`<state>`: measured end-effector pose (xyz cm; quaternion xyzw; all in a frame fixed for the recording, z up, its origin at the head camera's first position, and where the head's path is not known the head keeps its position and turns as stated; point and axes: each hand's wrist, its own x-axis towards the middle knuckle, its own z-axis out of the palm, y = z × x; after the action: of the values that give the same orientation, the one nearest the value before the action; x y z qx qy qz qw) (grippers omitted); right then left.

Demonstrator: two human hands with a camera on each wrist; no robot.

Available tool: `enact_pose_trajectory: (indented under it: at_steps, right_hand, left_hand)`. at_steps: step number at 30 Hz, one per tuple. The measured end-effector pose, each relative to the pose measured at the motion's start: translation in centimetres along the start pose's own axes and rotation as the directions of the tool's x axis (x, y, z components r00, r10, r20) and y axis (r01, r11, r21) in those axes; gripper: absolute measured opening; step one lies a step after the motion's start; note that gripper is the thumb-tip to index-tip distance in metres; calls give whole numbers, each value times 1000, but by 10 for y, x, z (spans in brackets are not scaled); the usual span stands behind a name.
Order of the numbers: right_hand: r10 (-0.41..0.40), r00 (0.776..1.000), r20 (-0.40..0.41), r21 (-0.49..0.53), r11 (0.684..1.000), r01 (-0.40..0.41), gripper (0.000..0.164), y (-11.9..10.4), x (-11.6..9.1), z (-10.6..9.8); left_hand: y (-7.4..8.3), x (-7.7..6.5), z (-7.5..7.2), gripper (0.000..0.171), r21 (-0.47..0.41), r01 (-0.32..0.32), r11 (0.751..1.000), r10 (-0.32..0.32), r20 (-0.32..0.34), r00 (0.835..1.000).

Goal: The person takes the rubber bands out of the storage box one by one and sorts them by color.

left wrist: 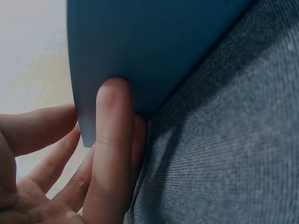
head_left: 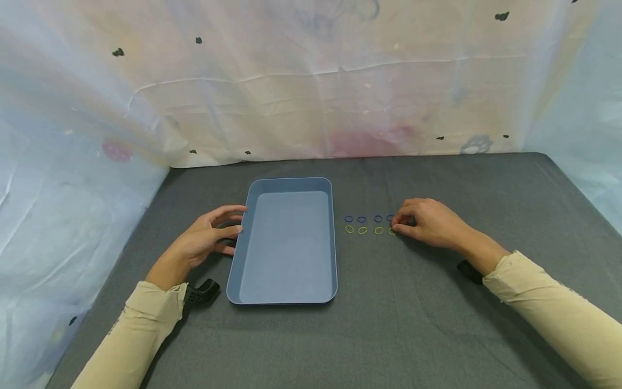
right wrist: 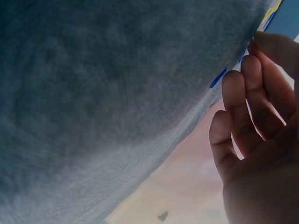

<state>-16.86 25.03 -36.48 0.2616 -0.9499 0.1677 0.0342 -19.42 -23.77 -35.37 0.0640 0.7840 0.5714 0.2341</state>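
Observation:
A blue-grey rectangular tray [head_left: 291,243] lies on the dark cloth. My left hand [head_left: 209,235] rests at the tray's left side, thumb and fingertips touching its rim and outer wall. The left wrist view shows the thumb [left wrist: 113,112] laid flat along that outer wall. To the right of the tray, thin blue rubber bands [head_left: 362,219] form a row above a row of yellow rubber bands [head_left: 363,230]. My right hand [head_left: 427,221] pinches, thumb against index finger, at the rightmost yellow rubber band [head_left: 391,231]. One blue rubber band [right wrist: 218,78] shows beside its fingertips.
Dark grey cloth [head_left: 389,324] covers the table. A pale patterned sheet [head_left: 316,102] hangs along the back edge, and bluish sheets [head_left: 58,216] hang at the sides. A black strap [head_left: 204,292] is at the left wrist.

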Motion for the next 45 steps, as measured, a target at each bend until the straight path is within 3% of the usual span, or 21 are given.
enact_pose_trajectory:
  at_steps: [21,34,45]
  right_hand:
    - [-50,996,-70,25,998,52,13,-4,1,-11]
    - [33,988,-154,118,993,-15,35,-14,-4,-20]
    - [121,979,-164,174,980,-92,48,-17,-18,-24]
  left_hand:
    - [1,-1,2,61,17,7,1000,-7,-20,1000]
    - [1,-1,1,62,19,-2,1000,2,-7,1000]
    - [0,-1,0,63,41,-13,999,13,-10,1000]
